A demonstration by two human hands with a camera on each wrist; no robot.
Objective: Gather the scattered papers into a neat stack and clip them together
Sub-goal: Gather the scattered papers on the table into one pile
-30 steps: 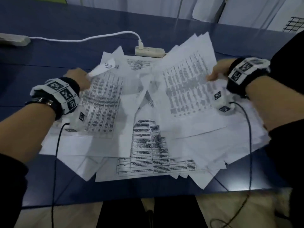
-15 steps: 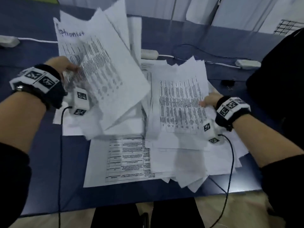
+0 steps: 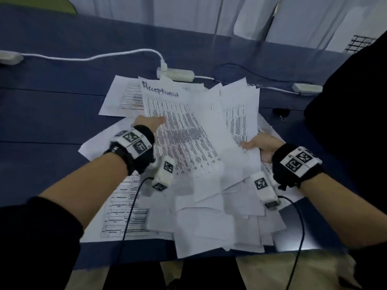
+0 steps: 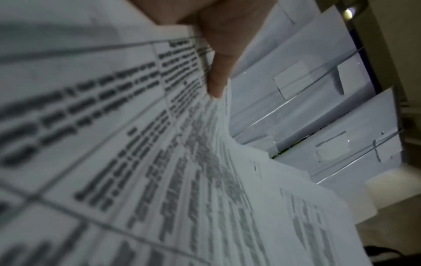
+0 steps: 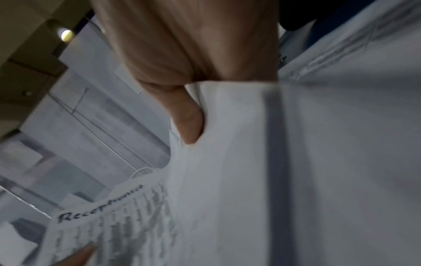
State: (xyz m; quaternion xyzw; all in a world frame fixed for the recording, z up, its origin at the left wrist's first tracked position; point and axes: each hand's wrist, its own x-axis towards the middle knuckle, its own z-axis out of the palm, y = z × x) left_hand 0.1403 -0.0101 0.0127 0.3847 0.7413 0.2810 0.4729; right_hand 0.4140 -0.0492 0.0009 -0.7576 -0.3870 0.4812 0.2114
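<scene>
Many printed white papers (image 3: 209, 222) lie in a loose overlapping pile on the blue table (image 3: 52, 105). On top sits a sheet headed "Receptionist" (image 3: 184, 130). My left hand (image 3: 149, 123) holds this sheet and those under it at their left edge, thumb (image 4: 216, 72) on top and fingers hidden beneath. My right hand (image 3: 258, 144) grips the right edge of the raised bundle, thumb (image 5: 187, 124) pressed on the paper. A small black object (image 3: 281, 112), perhaps a binder clip, lies on the table beyond the right hand.
White power strips (image 3: 176, 74) (image 3: 306, 88) and their cables lie just behind the pile, and another strip (image 3: 10, 57) at the far left. A dark-clothed figure (image 3: 345, 97) stands at the right. Wrist-camera cables hang over the table's front edge (image 3: 125, 260).
The left hand lifted a bundle of sheets high off the left side, then brought it down rightward onto the bundle in the right hand. The right hand stayed at the right edge.
</scene>
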